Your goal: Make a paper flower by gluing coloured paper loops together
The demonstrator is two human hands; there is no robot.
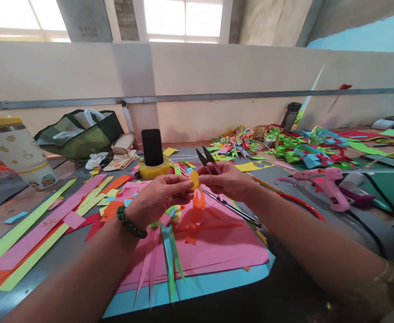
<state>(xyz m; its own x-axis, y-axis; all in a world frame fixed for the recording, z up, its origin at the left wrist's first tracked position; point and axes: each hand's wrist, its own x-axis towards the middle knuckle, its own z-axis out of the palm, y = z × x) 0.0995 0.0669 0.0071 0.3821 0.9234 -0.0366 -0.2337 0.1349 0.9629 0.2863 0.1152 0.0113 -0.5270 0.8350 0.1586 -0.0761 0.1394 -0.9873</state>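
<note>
My left hand [159,197] pinches a small yellow paper piece [194,179] between thumb and fingers, and coloured pointed paper strips [168,251] hang down below that hand. My right hand [229,179] touches the same yellow piece and grips small black snips [205,158], whose blades point up and stand apart. A green bead bracelet [129,224] circles my left wrist. Both hands hover over pink paper sheets [217,246] lying on a blue sheet [197,287].
A phone [151,147] stands in a yellow tape roll [154,170]. Long scissors [230,207] lie on the pink paper. A pink glue gun [328,184] is at right. Paper strips [32,229] lie at left, a patterned cup [22,154] and a green bag [79,134] behind.
</note>
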